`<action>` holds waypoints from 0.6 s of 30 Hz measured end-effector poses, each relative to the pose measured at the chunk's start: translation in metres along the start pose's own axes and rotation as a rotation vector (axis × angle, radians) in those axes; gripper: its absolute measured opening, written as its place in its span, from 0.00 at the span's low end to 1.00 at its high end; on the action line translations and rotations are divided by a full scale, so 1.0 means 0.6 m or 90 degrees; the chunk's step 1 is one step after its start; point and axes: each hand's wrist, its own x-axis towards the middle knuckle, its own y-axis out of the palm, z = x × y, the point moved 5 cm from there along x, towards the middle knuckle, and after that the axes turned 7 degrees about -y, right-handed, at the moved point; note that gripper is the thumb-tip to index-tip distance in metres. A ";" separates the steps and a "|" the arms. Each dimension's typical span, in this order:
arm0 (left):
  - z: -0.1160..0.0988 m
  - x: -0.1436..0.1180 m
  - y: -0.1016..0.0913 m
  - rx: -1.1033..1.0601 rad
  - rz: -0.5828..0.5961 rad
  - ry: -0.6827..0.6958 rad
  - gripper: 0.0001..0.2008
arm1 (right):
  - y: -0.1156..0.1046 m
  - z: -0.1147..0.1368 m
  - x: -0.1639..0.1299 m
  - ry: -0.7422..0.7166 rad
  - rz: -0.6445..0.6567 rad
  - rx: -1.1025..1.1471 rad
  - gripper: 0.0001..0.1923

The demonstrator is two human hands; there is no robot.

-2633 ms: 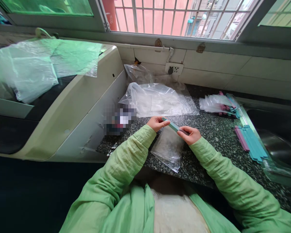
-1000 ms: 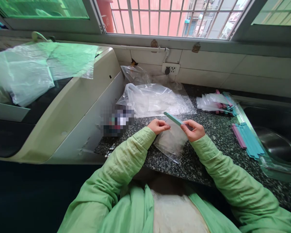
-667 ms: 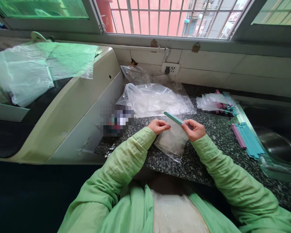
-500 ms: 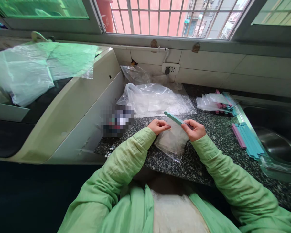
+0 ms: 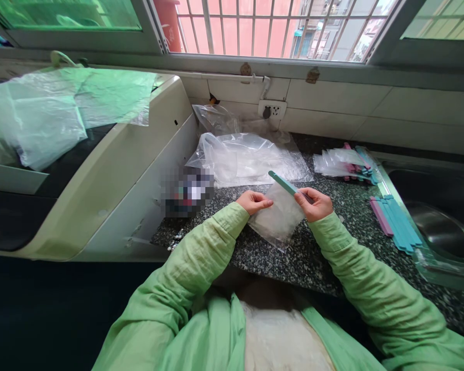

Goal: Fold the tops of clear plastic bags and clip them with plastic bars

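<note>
In the head view, near the middle of the frame and a little to the right, the right hand is closed on the lower end of a teal stick; the thumb and the fingers press it from two sides, and the stick rises up and to the left, its free end in the air above the counter. The same hand seems also to touch the upper right edge of a small clear bag, which lies between both hands, partly lifted from the dark speckled stone. The left hand is just left of the bag, with its fingertips pinched together on the left edge of the bag. Both arms wear light green sleeves that come from the bottom of the frame. Above the hands, in the centre, a big pile of clear plastic is spread on the counter, up to the tiled wall. At the right, near a steel sink, loose teal and pink sticks lie side by side, and further up there is a heap of packed sticks in clear bags. At the left of the frame stands a cream machine, with a thin plastic sheet over its top.
</note>
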 end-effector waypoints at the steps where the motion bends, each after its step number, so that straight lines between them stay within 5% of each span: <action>1: 0.001 0.000 0.000 0.003 0.003 -0.004 0.23 | -0.002 -0.001 0.001 0.002 -0.009 -0.001 0.13; 18: 0.004 0.003 0.002 0.004 0.030 0.007 0.24 | -0.008 -0.006 0.006 0.017 -0.019 -0.011 0.15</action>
